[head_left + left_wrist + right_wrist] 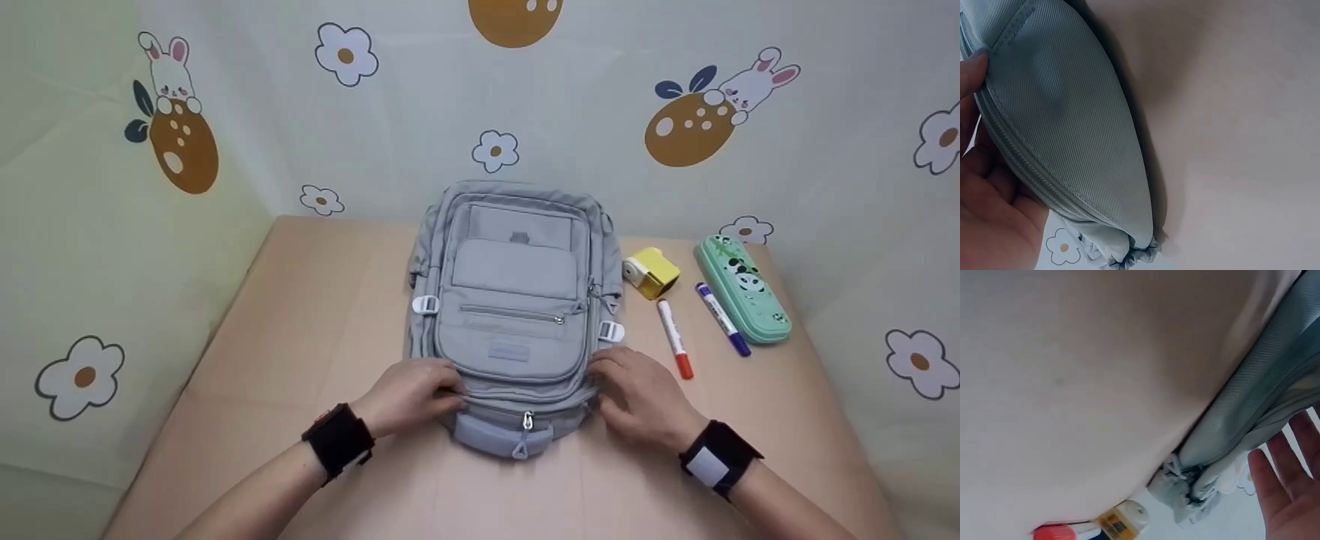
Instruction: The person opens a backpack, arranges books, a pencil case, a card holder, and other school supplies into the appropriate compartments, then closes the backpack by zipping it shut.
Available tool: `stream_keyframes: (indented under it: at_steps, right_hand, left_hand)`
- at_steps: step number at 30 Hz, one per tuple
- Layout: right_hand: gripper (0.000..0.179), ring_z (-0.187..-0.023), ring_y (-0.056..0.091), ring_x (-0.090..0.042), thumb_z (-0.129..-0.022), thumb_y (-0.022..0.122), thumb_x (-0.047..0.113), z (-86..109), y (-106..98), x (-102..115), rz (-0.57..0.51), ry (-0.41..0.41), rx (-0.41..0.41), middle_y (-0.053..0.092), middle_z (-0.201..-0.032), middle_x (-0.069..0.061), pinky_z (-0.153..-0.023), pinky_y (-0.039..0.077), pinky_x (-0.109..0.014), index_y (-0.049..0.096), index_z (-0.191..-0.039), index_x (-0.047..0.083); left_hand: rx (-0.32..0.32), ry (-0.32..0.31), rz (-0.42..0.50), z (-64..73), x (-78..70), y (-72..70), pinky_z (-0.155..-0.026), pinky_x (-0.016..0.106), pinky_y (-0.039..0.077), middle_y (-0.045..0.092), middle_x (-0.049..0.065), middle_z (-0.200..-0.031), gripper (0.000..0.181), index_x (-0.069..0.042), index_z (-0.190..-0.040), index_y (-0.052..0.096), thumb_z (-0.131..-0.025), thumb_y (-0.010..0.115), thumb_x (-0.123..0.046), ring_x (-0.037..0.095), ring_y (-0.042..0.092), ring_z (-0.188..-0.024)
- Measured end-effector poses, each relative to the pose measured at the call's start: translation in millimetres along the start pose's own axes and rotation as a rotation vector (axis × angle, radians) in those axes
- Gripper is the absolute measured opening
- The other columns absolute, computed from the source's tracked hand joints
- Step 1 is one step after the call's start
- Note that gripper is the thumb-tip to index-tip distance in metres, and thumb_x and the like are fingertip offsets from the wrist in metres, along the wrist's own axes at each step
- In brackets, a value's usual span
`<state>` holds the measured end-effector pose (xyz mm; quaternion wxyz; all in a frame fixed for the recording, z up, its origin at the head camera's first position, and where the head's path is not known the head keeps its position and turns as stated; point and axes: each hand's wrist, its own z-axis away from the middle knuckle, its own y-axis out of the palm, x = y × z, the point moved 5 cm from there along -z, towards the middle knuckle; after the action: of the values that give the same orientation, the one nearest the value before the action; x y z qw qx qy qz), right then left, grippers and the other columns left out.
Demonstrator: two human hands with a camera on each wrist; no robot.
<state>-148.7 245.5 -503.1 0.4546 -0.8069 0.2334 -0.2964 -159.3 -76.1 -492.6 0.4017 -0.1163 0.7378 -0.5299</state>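
A grey backpack [517, 270] lies on the table, front pockets up, with its padded handle [495, 439] and a zipper pull [528, 421] at the near end. My left hand [416, 394] pinches the bag's near left edge. In the left wrist view the thumb [974, 70] presses beside the zipper seam [1022, 157], fingers curled on the other side. At the near right edge is my right hand [637, 390]. In the right wrist view its fingers [1269, 484] are fairly straight and spread along the bag's side; the thumb is hidden there.
Right of the bag lie a yellow-and-white pencil sharpener [652, 273], a red-capped marker [675, 337], a blue-capped marker [722, 319] and a green panda pencil case [742, 289]. A patterned cloth [405, 127] hangs behind the table [322, 300] and along both sides.
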Motion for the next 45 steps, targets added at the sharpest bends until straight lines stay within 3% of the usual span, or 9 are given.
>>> stream_keyframes:
  at_steps: [6,8,11,16,20,26,37,42,45]
  right_hand:
    - [0.015,-0.083,0.059,-0.011,-0.087,0.079,0.025,-20.0,-11,57,0.026,-0.098,-0.169,0.066,-0.093,0.008,-0.068,0.050,-0.031,0.070,-0.095,0.016]
    - [0.017,-0.072,0.055,-0.009,-0.089,0.079,0.034,-27.4,-7,76,0.058,-0.123,-0.164,0.063,-0.082,0.011,-0.061,0.045,-0.028,0.069,-0.085,0.019]
    - [0.036,-0.058,0.045,-0.006,-0.090,0.075,0.048,-36.0,3,97,0.126,-0.117,-0.108,0.053,-0.065,0.013,-0.055,0.035,-0.025,0.062,-0.067,0.023]
    - [0.059,-0.045,0.036,-0.010,-0.089,0.071,0.060,-43.2,19,109,0.304,-0.061,-0.007,0.039,-0.051,0.010,-0.047,0.027,-0.027,0.045,-0.052,0.021]
    - [0.052,-0.044,0.043,-0.015,-0.086,0.077,0.046,-43.4,23,109,0.362,-0.039,-0.008,0.043,-0.050,0.007,-0.043,0.031,-0.031,0.046,-0.053,0.019]
    - [0.035,-0.049,0.050,-0.017,-0.085,0.074,0.025,-37.5,23,103,0.311,-0.032,0.000,0.049,-0.056,0.005,-0.044,0.038,-0.034,0.051,-0.060,0.018]
    - [0.019,-0.065,0.055,-0.010,-0.095,0.069,0.027,-16.7,10,81,0.202,0.086,0.136,0.055,-0.074,0.011,-0.052,0.045,-0.029,0.058,-0.080,0.022]
    - [0.006,-0.074,0.058,-0.006,-0.098,0.067,0.030,-4.0,1,58,0.154,0.208,0.219,0.060,-0.082,0.014,-0.058,0.046,-0.027,0.068,-0.095,0.024]
    - [0.013,-0.077,0.057,-0.004,-0.099,0.067,0.030,2.4,-3,44,0.132,0.289,0.272,0.063,-0.087,0.015,-0.061,0.047,-0.027,0.072,-0.109,0.023]
  left_hand:
    - [-0.016,-0.013,-0.006,-0.3,-1.1,-2.1,-0.073,0.030,0.053,0.067,-0.010,-0.090,0.009,-0.015,-0.092,0.078,-0.092,0.077,-0.025,0.009,0.064,-0.084]
    - [-0.021,-0.017,-0.011,-0.1,-1.3,-2.4,-0.073,0.030,0.053,0.067,-0.010,-0.089,0.009,-0.016,-0.092,0.078,-0.091,0.078,-0.024,0.009,0.063,-0.084]
    - [-0.025,-0.021,-0.013,0.1,-1.6,-2.3,-0.071,0.029,0.053,0.066,-0.010,-0.088,0.007,-0.017,-0.091,0.078,-0.091,0.078,-0.024,0.009,0.062,-0.082]
    - [-0.020,-0.007,-0.014,-1.1,-3.0,-1.5,-0.069,0.028,0.052,0.065,-0.010,-0.086,0.008,-0.016,-0.090,0.078,-0.091,0.078,-0.024,0.007,0.061,-0.080]
    - [-0.014,-0.004,-0.009,-1.4,-3.2,-0.7,-0.068,0.027,0.051,0.064,-0.011,-0.086,0.008,-0.016,-0.089,0.078,-0.090,0.078,-0.023,0.006,0.061,-0.079]
    - [-0.008,-0.004,0.002,-0.5,-3.3,-0.6,-0.068,0.027,0.051,0.063,-0.012,-0.086,0.007,-0.017,-0.089,0.078,-0.091,0.078,-0.024,0.005,0.061,-0.079]
    - [0.007,0.003,0.014,0.9,-3.2,-1.8,-0.071,0.029,0.052,0.064,-0.012,-0.088,0.008,-0.017,-0.090,0.078,-0.091,0.078,-0.025,0.007,0.062,-0.082]
    - [0.012,-0.001,0.008,2.0,-2.3,-2.6,-0.070,0.029,0.052,0.064,-0.013,-0.088,0.006,-0.019,-0.090,0.077,-0.090,0.079,-0.025,0.006,0.062,-0.082]
    - [0.017,-0.004,0.014,1.8,-1.5,-2.3,-0.070,0.029,0.052,0.064,-0.014,-0.088,0.006,-0.019,-0.089,0.077,-0.090,0.080,-0.024,0.006,0.061,-0.082]
